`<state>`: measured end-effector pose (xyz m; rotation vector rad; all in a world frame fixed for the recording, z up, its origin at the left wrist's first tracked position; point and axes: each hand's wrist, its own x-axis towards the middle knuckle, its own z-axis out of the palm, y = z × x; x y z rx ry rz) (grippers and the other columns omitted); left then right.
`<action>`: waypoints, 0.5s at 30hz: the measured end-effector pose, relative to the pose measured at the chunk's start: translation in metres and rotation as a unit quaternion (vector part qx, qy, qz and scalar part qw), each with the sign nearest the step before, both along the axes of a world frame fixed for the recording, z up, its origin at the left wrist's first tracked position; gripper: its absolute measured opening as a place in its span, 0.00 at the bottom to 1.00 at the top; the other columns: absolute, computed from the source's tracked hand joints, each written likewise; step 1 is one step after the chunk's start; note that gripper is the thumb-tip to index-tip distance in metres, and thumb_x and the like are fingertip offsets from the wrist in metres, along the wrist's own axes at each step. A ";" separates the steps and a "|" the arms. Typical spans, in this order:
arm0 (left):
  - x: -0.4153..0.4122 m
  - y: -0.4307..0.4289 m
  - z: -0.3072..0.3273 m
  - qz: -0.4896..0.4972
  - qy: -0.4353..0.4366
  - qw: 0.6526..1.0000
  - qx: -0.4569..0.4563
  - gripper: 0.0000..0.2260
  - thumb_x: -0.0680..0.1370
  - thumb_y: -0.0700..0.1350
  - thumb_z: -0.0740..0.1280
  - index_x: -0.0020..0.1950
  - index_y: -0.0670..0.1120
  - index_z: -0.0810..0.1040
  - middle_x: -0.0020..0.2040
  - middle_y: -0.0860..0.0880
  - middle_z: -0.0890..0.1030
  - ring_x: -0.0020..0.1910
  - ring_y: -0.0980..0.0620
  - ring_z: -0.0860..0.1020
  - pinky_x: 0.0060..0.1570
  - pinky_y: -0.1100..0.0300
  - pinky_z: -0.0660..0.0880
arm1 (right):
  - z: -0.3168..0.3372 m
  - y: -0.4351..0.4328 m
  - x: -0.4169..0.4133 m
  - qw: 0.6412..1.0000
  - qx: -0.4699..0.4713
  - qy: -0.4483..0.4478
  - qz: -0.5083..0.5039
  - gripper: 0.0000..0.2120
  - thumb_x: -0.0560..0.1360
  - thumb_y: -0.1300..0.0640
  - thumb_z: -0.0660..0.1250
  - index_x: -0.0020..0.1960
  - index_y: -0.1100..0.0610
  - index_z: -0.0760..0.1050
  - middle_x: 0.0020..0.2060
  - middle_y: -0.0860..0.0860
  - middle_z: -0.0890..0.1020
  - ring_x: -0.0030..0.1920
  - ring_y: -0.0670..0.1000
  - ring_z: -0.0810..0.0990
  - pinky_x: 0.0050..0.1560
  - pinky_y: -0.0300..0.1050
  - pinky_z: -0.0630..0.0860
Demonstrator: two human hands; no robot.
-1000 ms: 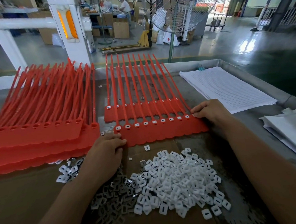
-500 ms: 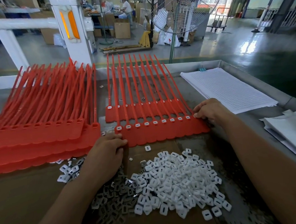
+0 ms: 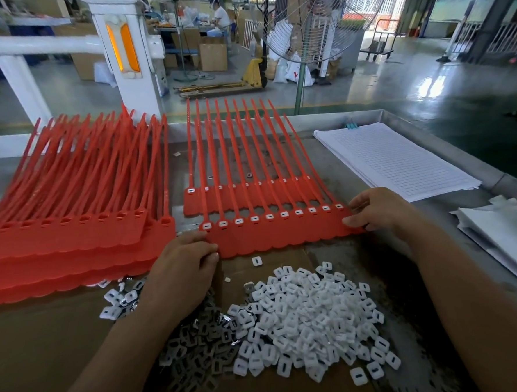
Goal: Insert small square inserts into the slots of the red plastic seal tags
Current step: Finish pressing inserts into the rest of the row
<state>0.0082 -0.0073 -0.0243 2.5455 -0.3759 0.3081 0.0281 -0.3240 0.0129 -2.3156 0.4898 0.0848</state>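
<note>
A red strip of joined seal tags [image 3: 279, 234] lies across the table in front of me, each slot along its top filled with a white insert. My left hand [image 3: 181, 267] pinches its left end and my right hand [image 3: 373, 208] pinches its right end. A second filled strip [image 3: 248, 198] lies just behind it. A heap of white square inserts [image 3: 307, 317] sits near me on brown cardboard, with darker metal pieces [image 3: 197, 357] to its left. A thick stack of red tags [image 3: 72, 234] with empty slots lies at the left.
A pad of gridded paper [image 3: 397, 160] lies at the right, with white sheets [image 3: 508, 235] nearer the table's raised metal rim [image 3: 448, 154]. A standing fan [image 3: 316, 25] and a white post [image 3: 127, 55] stand behind the table. A person sits far back.
Both hands stay at the ends of the front strip. The right hand has shifted slightly along the strip's right edge, and the strip has barely moved.
</note>
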 end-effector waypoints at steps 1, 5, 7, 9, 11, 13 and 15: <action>0.000 0.000 0.001 0.018 -0.006 1.000 -0.002 0.12 0.76 0.45 0.65 0.58 0.46 0.79 0.63 0.50 0.74 0.62 0.52 0.70 0.60 0.63 0.61 | -0.001 -0.001 -0.001 1.000 -0.005 0.003 0.002 0.15 0.65 0.62 0.76 0.50 0.59 0.77 0.40 0.51 0.78 0.39 0.48 0.77 0.35 0.39 0.74; -0.004 -0.003 0.007 0.051 -0.014 0.998 0.030 0.13 0.74 0.48 0.67 0.56 0.46 0.79 0.54 0.47 0.80 0.52 0.49 0.75 0.49 0.62 0.65 | -0.005 -0.001 -0.001 1.000 -0.029 -0.002 0.005 0.10 0.65 0.62 0.76 0.44 0.56 0.78 0.34 0.47 0.78 0.40 0.49 0.76 0.45 0.42 0.70; -0.007 -0.004 0.009 0.061 -0.006 0.998 0.030 0.14 0.73 0.49 0.67 0.58 0.47 0.78 0.55 0.47 0.80 0.52 0.49 0.76 0.49 0.60 0.66 | -0.006 0.002 -0.001 1.000 -0.023 0.001 0.019 0.07 0.66 0.64 0.75 0.42 0.58 0.79 0.32 0.47 0.78 0.37 0.47 0.75 0.44 0.41 0.68; -0.007 -0.004 0.008 0.067 0.015 0.997 -0.018 0.18 0.73 0.48 0.69 0.62 0.48 0.75 0.58 0.48 0.79 0.54 0.50 0.76 0.53 0.60 0.67 | -0.006 0.003 -0.002 1.000 -0.016 -0.007 0.019 0.07 0.66 0.65 0.74 0.41 0.59 0.79 0.32 0.48 0.78 0.36 0.47 0.75 0.44 0.41 0.68; -0.005 -0.004 0.010 0.067 0.046 0.989 -0.121 0.17 0.71 0.44 0.71 0.60 0.50 0.75 0.55 0.50 0.79 0.48 0.58 0.76 0.48 0.65 0.69 | -0.006 0.004 -0.004 1.000 -0.012 -0.023 0.013 0.08 0.66 0.66 0.74 0.40 0.58 0.77 0.33 0.48 0.77 0.36 0.47 0.75 0.40 0.41 0.68; -0.004 -0.004 0.012 0.081 0.086 0.964 -0.237 0.16 0.70 0.40 0.71 0.56 0.52 0.74 0.49 0.54 0.79 0.42 0.63 0.75 0.39 0.70 0.68 | -0.006 0.005 -0.006 0.999 -0.008 -0.029 0.015 0.08 0.67 0.66 0.73 0.41 0.58 0.75 0.33 0.49 0.77 0.36 0.48 0.75 0.35 0.40 0.69; -0.001 -0.004 0.012 0.105 0.128 0.937 -0.307 0.19 0.71 0.38 0.71 0.59 0.49 0.73 0.46 0.55 0.78 0.39 0.61 0.77 0.33 0.71 0.68 | -0.005 0.007 -0.007 0.999 0.006 -0.032 0.018 0.09 0.68 0.67 0.71 0.43 0.58 0.74 0.34 0.50 0.76 0.36 0.49 0.74 0.33 0.39 0.69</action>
